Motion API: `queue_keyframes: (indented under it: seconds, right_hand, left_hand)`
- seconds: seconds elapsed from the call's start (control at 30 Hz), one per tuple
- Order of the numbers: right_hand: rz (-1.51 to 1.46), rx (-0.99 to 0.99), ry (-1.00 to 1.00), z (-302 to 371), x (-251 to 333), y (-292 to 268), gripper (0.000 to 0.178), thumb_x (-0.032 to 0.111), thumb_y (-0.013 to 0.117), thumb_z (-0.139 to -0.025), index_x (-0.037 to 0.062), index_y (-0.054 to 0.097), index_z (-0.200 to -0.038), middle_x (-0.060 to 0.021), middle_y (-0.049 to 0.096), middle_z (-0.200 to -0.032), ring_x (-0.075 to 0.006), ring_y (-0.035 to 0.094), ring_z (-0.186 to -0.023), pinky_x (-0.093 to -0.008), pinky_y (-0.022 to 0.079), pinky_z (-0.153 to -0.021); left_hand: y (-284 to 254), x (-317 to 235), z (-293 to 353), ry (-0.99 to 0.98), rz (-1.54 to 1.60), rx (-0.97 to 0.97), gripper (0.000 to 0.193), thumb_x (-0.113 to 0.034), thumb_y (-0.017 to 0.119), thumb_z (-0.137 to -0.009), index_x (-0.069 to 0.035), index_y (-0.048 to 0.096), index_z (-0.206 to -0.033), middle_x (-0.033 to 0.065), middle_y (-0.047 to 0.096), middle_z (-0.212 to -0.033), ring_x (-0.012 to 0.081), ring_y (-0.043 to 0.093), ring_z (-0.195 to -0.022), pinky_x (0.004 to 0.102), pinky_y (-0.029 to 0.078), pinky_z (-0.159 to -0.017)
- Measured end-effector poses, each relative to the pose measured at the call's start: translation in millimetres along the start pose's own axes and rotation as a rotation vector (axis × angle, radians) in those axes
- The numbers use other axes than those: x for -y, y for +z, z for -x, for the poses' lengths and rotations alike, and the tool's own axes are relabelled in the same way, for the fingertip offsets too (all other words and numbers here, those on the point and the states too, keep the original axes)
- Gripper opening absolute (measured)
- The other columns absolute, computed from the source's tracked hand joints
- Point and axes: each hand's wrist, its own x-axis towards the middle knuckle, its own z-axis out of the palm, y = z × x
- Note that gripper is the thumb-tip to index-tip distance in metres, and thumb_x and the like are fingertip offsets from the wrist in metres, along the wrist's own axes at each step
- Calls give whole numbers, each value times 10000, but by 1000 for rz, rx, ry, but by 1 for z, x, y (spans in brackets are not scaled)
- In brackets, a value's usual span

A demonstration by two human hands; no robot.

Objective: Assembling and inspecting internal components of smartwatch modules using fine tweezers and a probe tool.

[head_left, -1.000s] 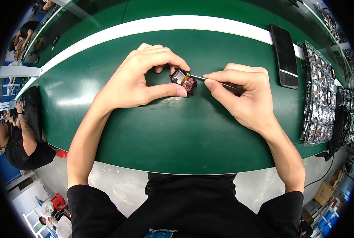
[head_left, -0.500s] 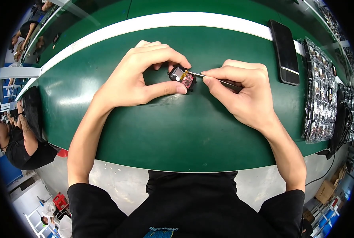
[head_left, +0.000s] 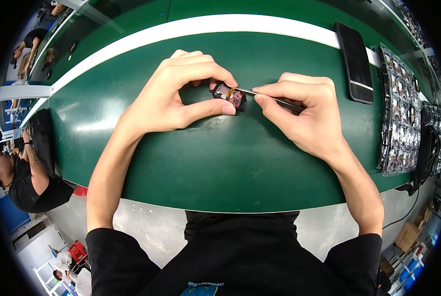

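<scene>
My left hand [head_left: 178, 91] is closed on a small black electronic device [head_left: 230, 96], thumb on its near edge and index finger on its far edge. The device's inside shows a silvery block, a strip of yellow tape and a reddish circuit board. My right hand [head_left: 302, 111] pinches a thin metal tool, which looks like tweezers [head_left: 281, 101], between thumb and fingers. Its tip reaches the device's far right side, by the yellow tape and my left index fingertip. Whether the tip touches the board, I cannot tell.
A dark smartphone [head_left: 354, 64] lies at the far right, across part of a white strip [head_left: 220, 23]. Beside it are clear blister trays [head_left: 397, 113] holding many small parts, with a black cable [head_left: 430, 148]. A co-worker [head_left: 25, 172] sits at the left, beyond the green table [head_left: 220, 163].
The whole view has shifted slightly. Both hands keep their hold, and the tweezers' tip stays at the device's far right side.
</scene>
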Motion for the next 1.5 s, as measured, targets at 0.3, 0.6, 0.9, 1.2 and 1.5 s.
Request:
queue_keyframes:
  seconds: [0.3, 0.6, 0.9, 1.2, 1.5]
  right_hand:
    - [21, -6, -22, 2, 3, -3, 88, -30, 805, -912, -22, 843, -991, -61, 690, -708, -110, 606, -572, -290, 429, -520]
    - [-129, -110, 98, 2, -1, -1, 107, 3, 798, -992, -39, 797, -1091, -58, 736, -822, -62, 605, -659, -244, 439, -569]
    - [267, 78, -45, 3, 24, 16, 469, 161, 943, -817, 2, 766, -1222, -113, 674, -915, -269, 735, -773, -380, 593, -679]
    - [285, 46, -87, 3, 27, 19, 437, 149, 940, -779, -7, 781, -1154, -103, 710, -938, -267, 774, -798, -379, 612, -698]
    - [250, 107, -88, 11, 21, 2, 400, 265, 906, -802, 35, 766, -1100, -93, 725, -966, -304, 779, -813, -417, 633, -702]
  left_hand:
    - [1, -1, 1, -23, -22, -7, 456, -220, 1007, -750, -82, 807, -1137, 26, 728, -928, 196, 546, -806, 342, 416, -826]
    - [6, 1, 1, -55, -71, -69, 509, -225, 1025, -705, -115, 802, -1149, -20, 616, -818, 163, 508, -761, 331, 409, -821]
    - [-3, 2, 10, -52, 91, 80, 626, -279, 915, -804, -139, 723, -1383, -41, 731, -997, 172, 630, -930, 382, 396, -1023]
    - [-9, -9, 11, -92, 108, 135, 616, -251, 893, -823, -143, 713, -1403, -41, 737, -1015, 170, 572, -916, 374, 390, -1026]
    - [-18, 9, 6, -134, 125, -296, 186, -106, 877, -938, -17, 835, -1096, 37, 730, -843, 115, 639, -744, 293, 535, -720]
